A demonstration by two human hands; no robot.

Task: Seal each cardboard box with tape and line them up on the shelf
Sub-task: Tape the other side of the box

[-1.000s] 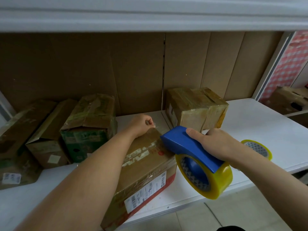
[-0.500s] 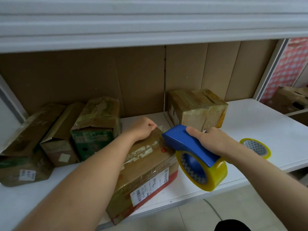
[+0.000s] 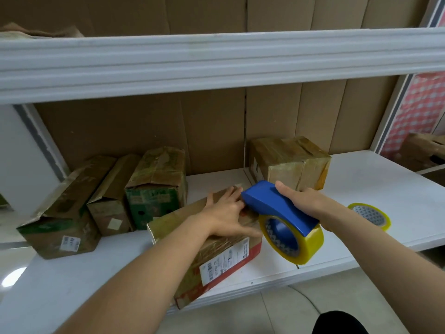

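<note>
Taping the front box on the shelf, dispenser nose at the far end of its top.

The box being sealed lies askew at the shelf's front lip, its near corner overhanging the edge. The left hand lies flat on the box's top, fingers straight and spread, pressing near the far edge. The right hand wraps its grip round the blue tape dispenser, whose nose sits just beside the left fingertips and whose yellow roll hangs off the box's right side. Behind the box to its left stand 3 boxes in a row; 1 more box sits behind to its right, and a spare tape roll lies well to the right. Whether tape already sticks is unclear. Next, likely: anchor the tape end under the left fingers, then draw the dispenser back along the seam, keeping the box steady.
</note>
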